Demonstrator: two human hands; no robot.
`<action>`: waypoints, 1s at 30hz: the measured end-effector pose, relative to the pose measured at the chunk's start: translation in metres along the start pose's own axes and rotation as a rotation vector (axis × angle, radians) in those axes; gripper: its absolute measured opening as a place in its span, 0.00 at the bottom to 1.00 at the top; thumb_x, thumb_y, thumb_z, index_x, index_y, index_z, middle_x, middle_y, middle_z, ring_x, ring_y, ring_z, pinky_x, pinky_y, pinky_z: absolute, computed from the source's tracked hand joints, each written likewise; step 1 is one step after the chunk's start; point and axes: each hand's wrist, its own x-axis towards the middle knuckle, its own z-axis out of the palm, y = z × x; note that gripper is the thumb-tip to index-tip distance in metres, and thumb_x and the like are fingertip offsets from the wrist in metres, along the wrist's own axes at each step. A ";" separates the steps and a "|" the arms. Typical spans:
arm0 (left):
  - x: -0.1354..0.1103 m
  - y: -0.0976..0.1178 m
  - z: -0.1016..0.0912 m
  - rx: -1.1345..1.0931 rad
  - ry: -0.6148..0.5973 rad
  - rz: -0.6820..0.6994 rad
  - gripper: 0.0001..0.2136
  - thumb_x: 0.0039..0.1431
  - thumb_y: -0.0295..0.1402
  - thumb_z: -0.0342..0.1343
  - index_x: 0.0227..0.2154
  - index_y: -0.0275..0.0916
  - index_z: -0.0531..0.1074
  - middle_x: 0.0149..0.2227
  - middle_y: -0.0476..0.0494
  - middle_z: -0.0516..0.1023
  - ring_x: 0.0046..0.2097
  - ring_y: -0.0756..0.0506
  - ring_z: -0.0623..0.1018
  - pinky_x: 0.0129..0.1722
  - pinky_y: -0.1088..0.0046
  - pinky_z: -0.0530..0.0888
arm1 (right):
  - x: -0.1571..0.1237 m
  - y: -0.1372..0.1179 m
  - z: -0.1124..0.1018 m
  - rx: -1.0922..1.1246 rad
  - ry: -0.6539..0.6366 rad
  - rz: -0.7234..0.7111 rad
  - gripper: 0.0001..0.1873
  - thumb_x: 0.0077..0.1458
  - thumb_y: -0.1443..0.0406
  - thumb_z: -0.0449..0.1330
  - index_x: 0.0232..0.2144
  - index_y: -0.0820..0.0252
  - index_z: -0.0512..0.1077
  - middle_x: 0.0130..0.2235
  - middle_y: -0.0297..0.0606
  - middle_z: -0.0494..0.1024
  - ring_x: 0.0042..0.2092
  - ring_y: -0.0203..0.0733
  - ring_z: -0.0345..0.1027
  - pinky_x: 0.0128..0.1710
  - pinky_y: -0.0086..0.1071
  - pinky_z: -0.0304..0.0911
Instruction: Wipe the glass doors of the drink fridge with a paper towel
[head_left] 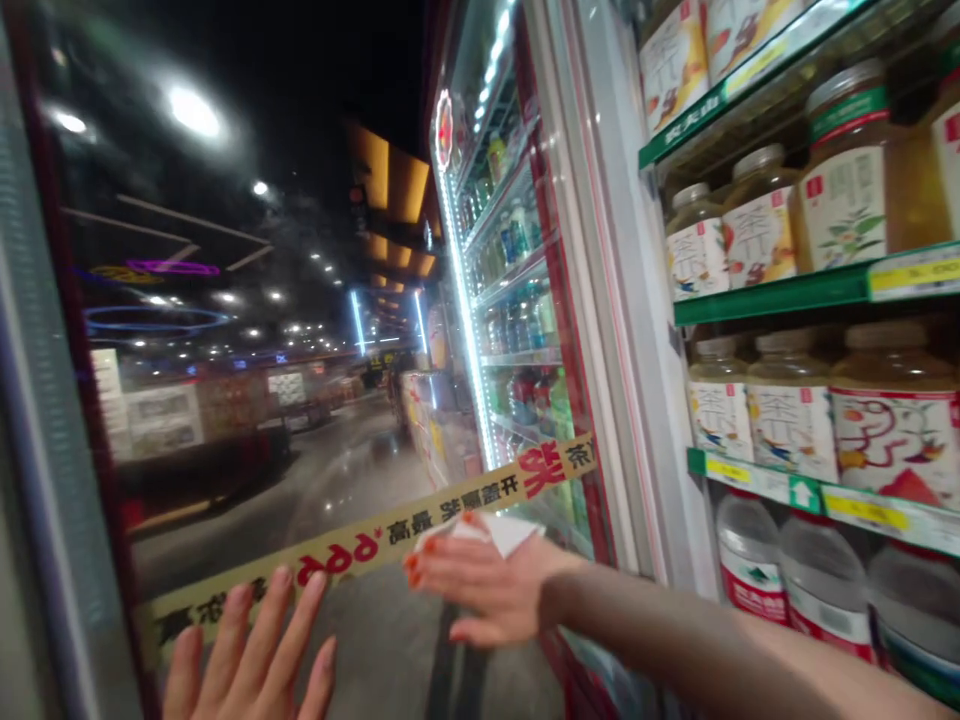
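Observation:
My left hand (251, 650) is at the lower left with its fingers spread, close to or against the glass door (360, 640); whether it touches cannot be told. Farther right, my right hand (487, 580) reaches in from the lower right corner. It holds a white wipe (514, 532) under its flat fingers, against the glass. A yellowish printed strip (360, 545) with red and black characters slants across the door, reversed from this side. The wipe and fingers overlap the strip's lower edge. Part of the wipe is hidden under the palm.
To the right, cooler shelves (780, 308) with green edges hold several bottles (844, 180). The door frame's edge (30, 400) runs down the far left. Through the glass show another lit drinks cooler (517, 240) and a shop floor (360, 450).

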 end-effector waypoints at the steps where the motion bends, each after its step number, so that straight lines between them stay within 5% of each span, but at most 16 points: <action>1: 0.001 0.002 -0.001 -0.003 -0.008 -0.007 0.33 0.71 0.44 0.53 0.76 0.52 0.54 0.78 0.51 0.54 0.81 0.43 0.49 0.80 0.53 0.41 | 0.008 0.010 -0.005 0.006 0.012 0.016 0.33 0.74 0.49 0.39 0.74 0.46 0.61 0.79 0.36 0.54 0.78 0.62 0.48 0.67 0.65 0.60; 4: 0.002 0.005 -0.001 0.034 -0.006 0.039 0.33 0.72 0.45 0.55 0.76 0.51 0.55 0.79 0.51 0.53 0.81 0.43 0.48 0.81 0.54 0.41 | 0.040 0.043 -0.006 -0.032 0.050 0.111 0.33 0.75 0.54 0.39 0.77 0.50 0.55 0.80 0.42 0.48 0.80 0.61 0.39 0.73 0.68 0.52; 7: 0.001 0.005 0.000 0.058 -0.001 0.041 0.33 0.73 0.45 0.55 0.76 0.50 0.54 0.79 0.51 0.51 0.81 0.43 0.47 0.81 0.53 0.41 | 0.033 0.031 0.014 -0.147 0.055 0.125 0.38 0.75 0.56 0.42 0.80 0.61 0.36 0.81 0.50 0.41 0.81 0.56 0.33 0.76 0.66 0.47; 9: 0.000 0.004 0.001 0.057 -0.001 0.042 0.33 0.73 0.45 0.54 0.76 0.50 0.54 0.79 0.51 0.51 0.81 0.42 0.47 0.81 0.52 0.41 | 0.006 0.003 0.026 -0.105 -0.093 -0.199 0.43 0.73 0.53 0.48 0.80 0.58 0.36 0.81 0.45 0.43 0.81 0.51 0.34 0.77 0.58 0.50; 11: 0.001 0.003 0.002 0.057 -0.003 0.043 0.33 0.73 0.45 0.54 0.76 0.49 0.54 0.79 0.51 0.51 0.81 0.42 0.48 0.81 0.53 0.41 | -0.011 -0.014 0.031 0.006 -0.272 -0.597 0.40 0.71 0.49 0.53 0.79 0.45 0.46 0.80 0.30 0.52 0.80 0.45 0.40 0.76 0.48 0.57; 13: 0.003 0.003 0.004 0.061 0.001 0.042 0.33 0.73 0.45 0.54 0.76 0.49 0.54 0.79 0.51 0.51 0.81 0.42 0.48 0.81 0.53 0.41 | 0.002 -0.007 0.025 0.040 -0.302 -0.730 0.35 0.72 0.46 0.51 0.76 0.40 0.55 0.78 0.24 0.57 0.79 0.41 0.45 0.75 0.44 0.57; 15: 0.004 0.002 0.006 0.070 0.010 0.050 0.33 0.73 0.44 0.54 0.76 0.49 0.54 0.79 0.52 0.51 0.81 0.43 0.48 0.81 0.54 0.41 | 0.044 0.018 0.015 -0.032 -0.145 -0.535 0.34 0.75 0.47 0.45 0.76 0.48 0.56 0.78 0.33 0.57 0.79 0.42 0.45 0.77 0.48 0.51; 16: 0.005 0.003 0.007 0.073 0.016 0.060 0.33 0.73 0.44 0.54 0.76 0.49 0.54 0.79 0.52 0.51 0.81 0.43 0.47 0.81 0.54 0.41 | 0.068 0.031 0.011 -0.111 -0.005 -0.308 0.34 0.76 0.47 0.43 0.77 0.50 0.54 0.78 0.37 0.56 0.79 0.44 0.44 0.78 0.51 0.46; 17: 0.005 0.003 0.008 0.074 0.018 0.071 0.33 0.73 0.44 0.54 0.76 0.50 0.54 0.79 0.52 0.51 0.81 0.43 0.47 0.81 0.55 0.41 | 0.089 0.041 0.010 -0.118 0.073 -0.179 0.35 0.77 0.51 0.41 0.78 0.61 0.48 0.79 0.50 0.51 0.80 0.51 0.39 0.79 0.61 0.39; 19: 0.005 0.003 0.010 0.066 0.020 0.080 0.33 0.72 0.43 0.55 0.76 0.50 0.54 0.78 0.53 0.52 0.81 0.44 0.48 0.81 0.55 0.42 | 0.105 0.044 0.012 -0.132 0.172 -0.039 0.38 0.78 0.54 0.40 0.78 0.72 0.40 0.79 0.61 0.45 0.81 0.56 0.32 0.77 0.67 0.34; 21: 0.005 0.002 0.012 0.053 0.023 0.064 0.33 0.72 0.43 0.55 0.76 0.50 0.54 0.78 0.52 0.54 0.81 0.44 0.48 0.81 0.55 0.42 | 0.088 0.028 0.021 -0.082 0.113 -0.270 0.39 0.76 0.55 0.44 0.78 0.73 0.41 0.79 0.60 0.47 0.81 0.52 0.31 0.79 0.62 0.36; 24: 0.005 -0.001 0.014 0.039 0.036 0.047 0.33 0.72 0.43 0.56 0.76 0.48 0.55 0.77 0.50 0.55 0.81 0.44 0.49 0.81 0.54 0.42 | 0.060 -0.002 0.037 0.037 -0.096 -0.909 0.34 0.74 0.52 0.47 0.75 0.58 0.58 0.78 0.36 0.57 0.80 0.36 0.37 0.79 0.38 0.44; 26: 0.006 -0.002 0.015 0.035 0.037 0.064 0.33 0.71 0.43 0.57 0.76 0.49 0.56 0.77 0.50 0.56 0.81 0.44 0.49 0.81 0.54 0.42 | 0.076 -0.001 0.038 0.075 -0.151 -1.047 0.33 0.74 0.49 0.46 0.73 0.57 0.62 0.77 0.32 0.59 0.80 0.33 0.38 0.79 0.35 0.43; 28: 0.005 -0.002 0.015 0.037 0.030 0.076 0.33 0.71 0.42 0.58 0.75 0.49 0.56 0.77 0.49 0.57 0.81 0.44 0.49 0.81 0.55 0.42 | 0.120 0.011 0.035 0.052 -0.126 -0.861 0.38 0.75 0.51 0.44 0.76 0.69 0.53 0.79 0.47 0.53 0.81 0.44 0.35 0.80 0.49 0.38; 30: 0.004 -0.001 0.016 0.046 0.025 0.074 0.33 0.71 0.41 0.58 0.75 0.49 0.57 0.76 0.49 0.58 0.81 0.44 0.49 0.81 0.55 0.43 | 0.165 0.018 0.037 -0.031 -0.042 -0.424 0.39 0.76 0.50 0.42 0.78 0.67 0.44 0.80 0.51 0.45 0.81 0.51 0.32 0.79 0.60 0.34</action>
